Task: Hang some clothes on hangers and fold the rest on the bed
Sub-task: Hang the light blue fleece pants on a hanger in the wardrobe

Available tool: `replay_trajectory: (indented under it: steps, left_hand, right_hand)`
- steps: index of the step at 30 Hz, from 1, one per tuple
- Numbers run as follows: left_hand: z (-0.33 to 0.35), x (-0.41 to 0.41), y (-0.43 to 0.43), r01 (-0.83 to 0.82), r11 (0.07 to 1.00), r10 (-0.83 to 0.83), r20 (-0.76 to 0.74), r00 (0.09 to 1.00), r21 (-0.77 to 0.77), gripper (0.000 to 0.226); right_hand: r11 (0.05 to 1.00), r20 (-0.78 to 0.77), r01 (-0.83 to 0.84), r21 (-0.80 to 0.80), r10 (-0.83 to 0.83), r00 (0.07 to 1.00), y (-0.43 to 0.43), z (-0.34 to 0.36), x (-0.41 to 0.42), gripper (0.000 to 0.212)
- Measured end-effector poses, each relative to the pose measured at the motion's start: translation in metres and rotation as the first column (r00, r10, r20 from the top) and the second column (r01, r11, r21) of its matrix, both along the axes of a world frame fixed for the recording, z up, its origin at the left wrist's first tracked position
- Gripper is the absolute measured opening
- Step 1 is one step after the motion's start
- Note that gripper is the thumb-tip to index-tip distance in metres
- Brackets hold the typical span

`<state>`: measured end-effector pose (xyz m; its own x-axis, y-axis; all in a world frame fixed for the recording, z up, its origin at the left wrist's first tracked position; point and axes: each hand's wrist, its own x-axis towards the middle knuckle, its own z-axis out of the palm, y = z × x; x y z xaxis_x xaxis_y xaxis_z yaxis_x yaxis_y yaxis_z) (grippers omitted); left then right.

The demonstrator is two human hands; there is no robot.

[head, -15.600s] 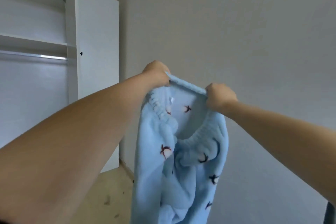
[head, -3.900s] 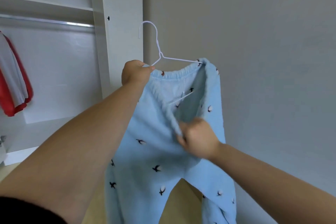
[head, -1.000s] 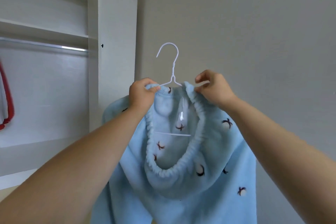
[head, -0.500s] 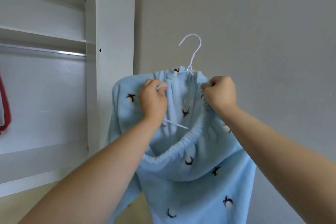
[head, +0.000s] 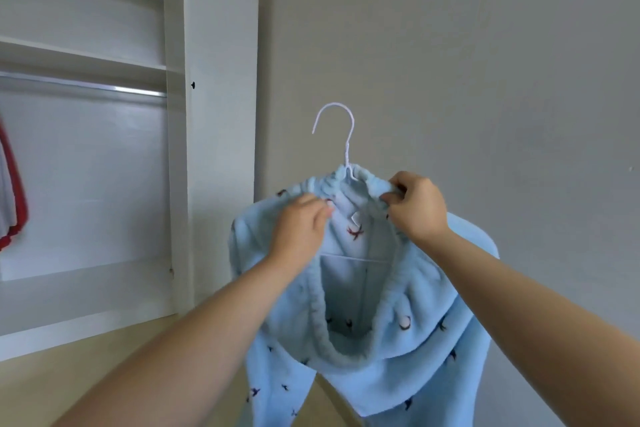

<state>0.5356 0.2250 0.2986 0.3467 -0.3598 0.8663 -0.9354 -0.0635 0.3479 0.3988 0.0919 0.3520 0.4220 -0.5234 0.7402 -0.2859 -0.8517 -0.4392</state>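
Light blue fleece trousers [head: 408, 329] with small dark bird prints hang in front of me over a white wire hanger [head: 341, 130]. The hanger's hook rises above the elastic waistband, and its lower bar shows inside the waist opening. My left hand [head: 299, 227] grips the waistband on the left side. My right hand [head: 417, 206] pinches the bunched waistband on the right, just beside the hanger's neck. The trouser legs drop out of view at the bottom.
An open white wardrobe [head: 176, 135] stands at the left with a metal rail [head: 83, 87] under a shelf. A red and white garment [head: 12, 191] hangs at its far left edge. A grey wall lies behind, pale wooden floor below.
The hanger has turned upright with its hook curving left. Both hands shifted along the waistband, and the waistband is gathered closer around the hanger's neck.
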Motion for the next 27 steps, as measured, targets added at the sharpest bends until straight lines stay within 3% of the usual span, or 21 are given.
replay_trajectory:
  steps: [2,4,6,8,11,15,18,21,24,27]
  left_hand:
    - [0.018,0.01,0.011,-0.208,0.969,0.224,0.116,0.968,-0.136,0.013]
    - [0.03,0.014,0.016,-0.221,0.974,0.216,0.096,0.972,0.05,0.029]
    - [0.035,0.013,0.012,-0.15,0.948,0.141,0.054,0.989,0.281,0.017]
    - [0.038,0.014,0.009,-0.093,0.93,0.108,-0.022,0.994,0.355,0.036]
    - [0.039,0.016,0.005,-0.083,0.947,0.118,-0.095,0.989,0.309,0.043]
    - [0.04,0.018,0.001,-0.111,0.978,0.138,-0.147,0.979,0.178,0.025]
    - [0.043,0.018,0.0,-0.013,0.996,0.03,-0.204,0.979,0.084,0.011]
    - [0.044,0.023,0.002,-0.174,0.976,0.181,-0.045,0.982,0.128,0.006]
    - [0.045,0.032,0.019,-0.488,0.841,0.46,0.166,0.872,0.234,0.023]
    - [0.047,0.032,0.033,-0.591,0.743,0.523,0.28,0.805,0.314,0.02]
  right_hand:
    - [0.999,0.042,-0.054,0.008,0.054,0.998,-0.001,0.001,-0.005,0.009]
    - [0.994,0.05,-0.112,0.011,0.111,0.992,0.002,-0.002,-0.006,0.008]
    - [0.991,0.041,-0.136,-0.003,0.136,0.99,0.004,-0.008,-0.004,0.004]
    - [0.992,0.049,-0.127,-0.02,0.128,0.991,0.004,-0.013,-0.002,0.002]
    - [0.988,0.063,-0.121,-0.092,0.127,0.99,0.002,-0.016,0.001,0.006]
    - [0.983,-0.065,-0.135,-0.122,0.128,0.99,0.001,-0.013,0.003,0.009]
    - [0.989,-0.114,0.016,-0.147,-0.033,0.993,0.001,-0.011,0.005,0.016]
    - [0.977,-0.055,0.124,-0.175,-0.136,0.989,0.005,-0.012,0.007,0.014]
    - [0.978,-0.022,0.132,-0.163,-0.138,0.99,0.005,-0.009,0.005,0.013]
    - [0.979,-0.027,0.15,-0.136,-0.155,0.988,0.01,-0.004,0.001,0.01]
